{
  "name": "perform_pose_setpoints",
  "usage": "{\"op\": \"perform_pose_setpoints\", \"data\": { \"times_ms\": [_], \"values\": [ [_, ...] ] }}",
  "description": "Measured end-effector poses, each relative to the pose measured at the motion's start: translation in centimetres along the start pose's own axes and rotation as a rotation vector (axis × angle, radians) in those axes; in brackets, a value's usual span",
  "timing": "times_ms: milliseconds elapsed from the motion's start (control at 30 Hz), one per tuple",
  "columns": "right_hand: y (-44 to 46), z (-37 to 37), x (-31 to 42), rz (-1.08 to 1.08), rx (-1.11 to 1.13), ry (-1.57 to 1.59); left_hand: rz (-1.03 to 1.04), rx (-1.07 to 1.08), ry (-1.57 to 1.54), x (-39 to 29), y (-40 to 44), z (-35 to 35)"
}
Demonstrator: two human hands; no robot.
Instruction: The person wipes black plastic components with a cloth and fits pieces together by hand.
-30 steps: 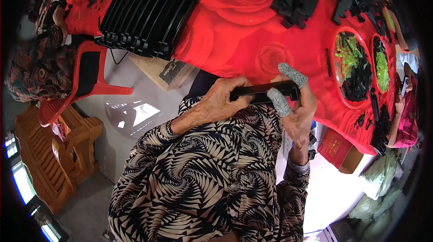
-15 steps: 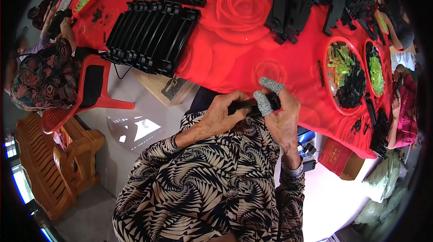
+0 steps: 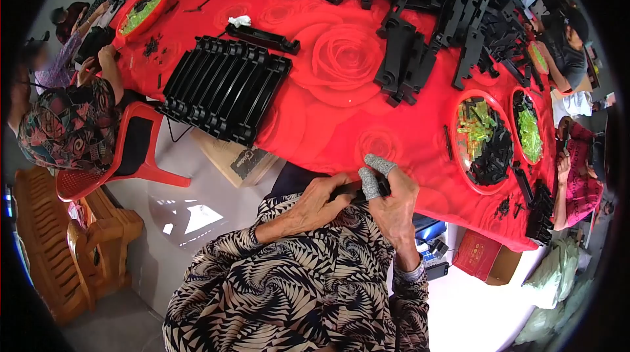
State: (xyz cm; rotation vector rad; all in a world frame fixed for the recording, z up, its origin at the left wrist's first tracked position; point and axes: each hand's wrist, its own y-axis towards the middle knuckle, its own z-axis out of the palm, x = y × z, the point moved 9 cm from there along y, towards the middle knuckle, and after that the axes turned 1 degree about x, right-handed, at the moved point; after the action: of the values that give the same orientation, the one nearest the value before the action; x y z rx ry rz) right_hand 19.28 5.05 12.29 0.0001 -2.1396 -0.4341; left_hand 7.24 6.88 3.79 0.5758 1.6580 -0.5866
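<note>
Close to my body at the table's front edge, both hands grip a long black plastic part (image 3: 356,189), mostly covered by the fingers. My left hand (image 3: 314,206) is closed round its left end. My right hand (image 3: 397,202), with grey finger covers (image 3: 371,184) on thumb and index finger, presses on its right end. Beyond my left hand lies a neat row of similar black plastic parts (image 3: 226,89). To the right of my right hand stands a red-rimmed basin (image 3: 467,178) with small black strips (image 3: 491,158) and clear yellow-green pieces (image 3: 478,122).
A second basin (image 3: 514,99) holds more small pieces. Loose black parts (image 3: 400,56) are heaped on the red tablecloth (image 3: 328,109) at the back right. A red chair (image 3: 147,155) and a person (image 3: 69,122) are at left; another person (image 3: 577,175) sits at right.
The view has tilted, so the table things sit lower and the right-hand basins further left. Both hands keep hold of the black part, which now shows less between the fingers.
</note>
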Motion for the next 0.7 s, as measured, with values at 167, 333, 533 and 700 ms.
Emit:
{"op": "perform_pose_setpoints", "data": {
  "times_ms": [167,333,533,700],
  "values": [
    [-0.4,0.5,-0.6,-0.017,-0.033,0.018,0.047,-0.038,0.026,0.2,-0.2,-0.2],
    [-0.5,0.6,-0.6,-0.029,-0.020,-0.006,0.020,-0.055,0.025,0.9,-0.1,-0.1],
    [-0.3,0.8,-0.9,-0.026,-0.022,-0.004,0.024,-0.075,0.041,1.1,0.1,-0.3],
    [-0.1,0.0,-1.9,0.040,-0.052,0.015,-0.027,0.060,-0.020,0.1,0.4,-0.3]
  ]
}}
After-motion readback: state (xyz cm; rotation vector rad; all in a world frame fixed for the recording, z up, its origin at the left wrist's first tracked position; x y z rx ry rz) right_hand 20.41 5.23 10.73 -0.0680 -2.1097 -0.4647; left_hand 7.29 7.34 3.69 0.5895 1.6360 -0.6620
